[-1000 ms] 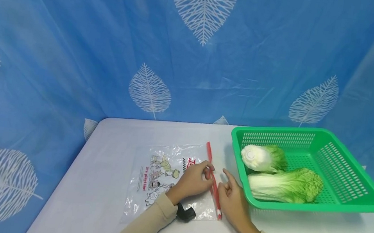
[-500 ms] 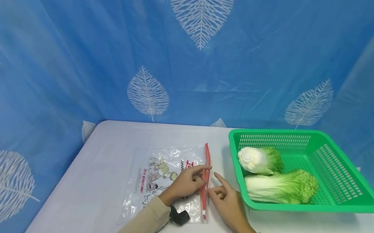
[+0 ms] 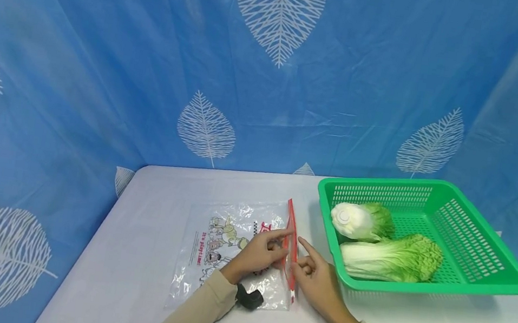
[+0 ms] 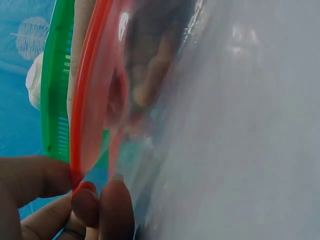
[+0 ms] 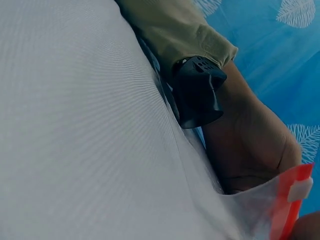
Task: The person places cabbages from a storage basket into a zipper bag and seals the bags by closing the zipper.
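A clear slider zip bag [image 3: 201,230] with printed cartoon animals lies flat, its red-edged mouth [image 3: 292,212] towards the right. The left hand [image 3: 254,253] pinches one red strip from the left, its index finger stretched along it. From the other side the right hand [image 3: 321,287] pinches the opposite strip. In the left wrist view the two red strips [image 4: 82,105] stand apart around a gap, with the left fingertips [image 4: 116,210] at their lower end. The white slider [image 5: 300,190] sits near one end of the strip in the right wrist view.
Right of the hands stands a green basket [image 3: 487,219], close to the right hand, with two heads of napa cabbage [image 3: 389,258] inside. A white cloth covers the table [image 3: 129,253]. Behind it hangs a blue leaf-patterned curtain [image 3: 347,86]. Each wrist wears a black camera [image 3: 248,297].
The red strips, first lying together, now stand apart in the middle. The left hand has shifted slightly down and left, and the right hand has come up to the strip and pinches it.
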`<state>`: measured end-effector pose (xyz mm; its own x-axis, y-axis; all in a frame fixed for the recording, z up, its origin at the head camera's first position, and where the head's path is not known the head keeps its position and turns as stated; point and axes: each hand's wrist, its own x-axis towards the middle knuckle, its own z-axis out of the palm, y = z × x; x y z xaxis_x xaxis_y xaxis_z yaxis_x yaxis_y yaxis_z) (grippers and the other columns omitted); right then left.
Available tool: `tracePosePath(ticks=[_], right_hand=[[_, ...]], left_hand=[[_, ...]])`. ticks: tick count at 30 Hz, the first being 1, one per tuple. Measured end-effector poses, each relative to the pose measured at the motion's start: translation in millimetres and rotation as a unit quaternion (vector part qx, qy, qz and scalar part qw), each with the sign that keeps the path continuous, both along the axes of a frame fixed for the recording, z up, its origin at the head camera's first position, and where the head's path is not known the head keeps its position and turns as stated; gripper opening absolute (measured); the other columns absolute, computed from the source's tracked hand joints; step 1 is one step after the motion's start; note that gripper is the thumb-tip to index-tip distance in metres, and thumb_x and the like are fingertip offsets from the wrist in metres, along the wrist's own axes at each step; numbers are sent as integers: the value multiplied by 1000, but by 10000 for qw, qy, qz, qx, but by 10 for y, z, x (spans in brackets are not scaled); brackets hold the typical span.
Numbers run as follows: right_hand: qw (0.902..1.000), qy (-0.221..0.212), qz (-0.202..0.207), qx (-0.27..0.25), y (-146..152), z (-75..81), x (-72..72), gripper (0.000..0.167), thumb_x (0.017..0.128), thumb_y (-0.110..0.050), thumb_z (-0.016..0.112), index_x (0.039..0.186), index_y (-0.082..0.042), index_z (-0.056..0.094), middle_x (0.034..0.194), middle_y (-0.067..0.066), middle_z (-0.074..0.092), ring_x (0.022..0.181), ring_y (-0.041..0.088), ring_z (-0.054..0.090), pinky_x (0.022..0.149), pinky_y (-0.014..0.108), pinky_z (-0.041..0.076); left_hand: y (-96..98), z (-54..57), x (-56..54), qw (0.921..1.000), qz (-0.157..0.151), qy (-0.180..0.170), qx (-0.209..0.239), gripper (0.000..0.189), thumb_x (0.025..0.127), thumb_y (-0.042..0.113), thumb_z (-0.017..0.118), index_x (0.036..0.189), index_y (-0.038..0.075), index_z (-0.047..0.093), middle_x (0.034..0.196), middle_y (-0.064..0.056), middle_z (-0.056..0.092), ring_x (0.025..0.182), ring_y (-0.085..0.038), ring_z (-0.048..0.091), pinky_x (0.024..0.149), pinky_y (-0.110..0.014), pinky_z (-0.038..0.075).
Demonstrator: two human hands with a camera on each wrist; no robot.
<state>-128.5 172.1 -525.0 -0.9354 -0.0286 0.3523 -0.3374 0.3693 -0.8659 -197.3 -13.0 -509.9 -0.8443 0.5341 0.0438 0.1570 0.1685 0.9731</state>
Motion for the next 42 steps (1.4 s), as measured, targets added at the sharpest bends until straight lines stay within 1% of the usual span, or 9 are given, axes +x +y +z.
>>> tracePosePath(ticks=[4, 8, 11, 16, 21, 28, 34, 37, 42], right_hand=[[9997, -122, -80, -181, -30, -3, -5, 59, 88, 8, 68, 144, 1, 54, 74, -4, 64, 60, 3, 51, 53, 20, 43], [9980, -434, -84, -449, -56, -7, 0, 55, 93, -2, 71, 145, 1, 53, 72, 0, 63, 56, 3, 46, 50, 21, 39], [9961, -558, -17, -681, -44, -12, -5, 55, 95, -6, 71, 146, 2, 51, 73, 4, 64, 54, 3, 44, 48, 21, 37], [9959, -239, 287, -821, -3, -17, -22, 62, 95, 4, 67, 152, 0, 44, 78, 10, 66, 59, 5, 53, 50, 22, 44], [9973, 87, 334, -644, -4, 44, -6, 55, 96, 7, 63, 149, 2, 50, 80, 11, 62, 60, 3, 51, 51, 22, 45], [9958, -123, 354, -830, -31, 128, 23, 53, 92, 15, 60, 144, 14, 48, 77, 16, 61, 55, 1, 46, 44, 21, 41], [9932, -352, 408, -1028, 25, 36, -29, 56, 96, 5, 64, 149, 3, 47, 80, 12, 62, 55, 3, 48, 41, 24, 42], [9917, -342, 534, -1119, 54, 15, -40, 57, 97, 3, 64, 151, 2, 46, 80, 10, 61, 54, 4, 49, 41, 25, 43], [9895, -275, 739, -1213, 69, 24, -46, 59, 97, 3, 64, 152, 4, 42, 77, 9, 58, 54, 4, 48, 41, 23, 43]], left_hand=[[-45, 23, 11, 9998, -18, 92, 162, 51, 94, 3, 66, 144, 9, 60, 69, -17, 64, 58, -13, 55, 52, -22, 45], [-82, 125, 39, 9975, -271, 630, -141, 53, 91, 2, 64, 144, 3, 59, 70, -7, 64, 57, -9, 52, 51, -20, 42], [-108, 227, 49, 9943, -430, 929, -315, 54, 91, 2, 62, 145, 2, 57, 73, -2, 66, 60, -11, 59, 51, -20, 42], [-174, 416, 56, 9953, -248, 895, -285, 56, 91, -3, 60, 146, 1, 55, 74, -4, 65, 65, -21, 67, 50, -21, 41], [-207, 553, 59, 9931, -169, 1068, -464, 59, 88, -6, 57, 147, 2, 54, 81, -9, 64, 68, -15, 66, 52, -21, 44], [-269, 736, 113, 9912, -196, 1264, -335, 59, 92, -3, 62, 149, 6, 53, 118, -14, 63, 90, -18, 66, 69, -24, 58], [-346, 889, 142, 9872, -602, 1477, -15, 57, 95, 2, 66, 149, 4, 52, 111, -16, 63, 92, -27, 70, 71, -30, 60], [-386, 956, 150, 9850, -671, 1589, 27, 57, 95, 7, 67, 150, 6, 52, 107, -13, 63, 95, -24, 69, 71, -32, 60], [-450, 1024, 145, 9831, -510, 1758, 69, 59, 94, 8, 71, 150, 10, 53, 126, -8, 64, 99, -18, 65, 74, -33, 61]])
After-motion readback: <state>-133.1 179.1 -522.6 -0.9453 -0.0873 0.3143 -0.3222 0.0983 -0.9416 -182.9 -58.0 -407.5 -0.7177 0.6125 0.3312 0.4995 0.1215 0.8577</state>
